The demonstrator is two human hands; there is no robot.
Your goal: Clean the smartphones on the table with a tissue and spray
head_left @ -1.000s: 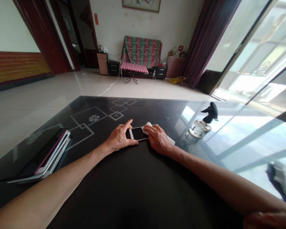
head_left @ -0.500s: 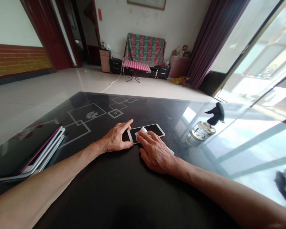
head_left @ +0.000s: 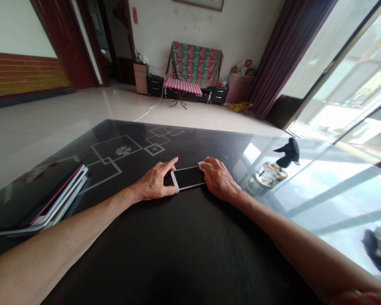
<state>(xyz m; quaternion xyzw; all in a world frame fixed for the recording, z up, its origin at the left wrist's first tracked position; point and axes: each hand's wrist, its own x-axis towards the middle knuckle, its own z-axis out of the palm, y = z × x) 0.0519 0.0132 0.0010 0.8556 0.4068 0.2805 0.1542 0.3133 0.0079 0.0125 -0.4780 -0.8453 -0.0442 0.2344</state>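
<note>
A white-framed smartphone lies flat on the dark tabletop, its black screen facing up. My left hand grips the phone's left end between thumb and fingers. Over the right end of the phone lies my right hand, its fingers pressing a white tissue against it. That hand hides the phone's right end and most of the tissue.
A clear spray bottle with a black trigger head stands to the right. Stacked laptops or tablets lie at the left. A blurred black and white object sits at the right edge. The glossy table reflects the window.
My right hand has slid right with the tissue, from the middle of the screen to the phone's right end. My left hand stays on the left end.
</note>
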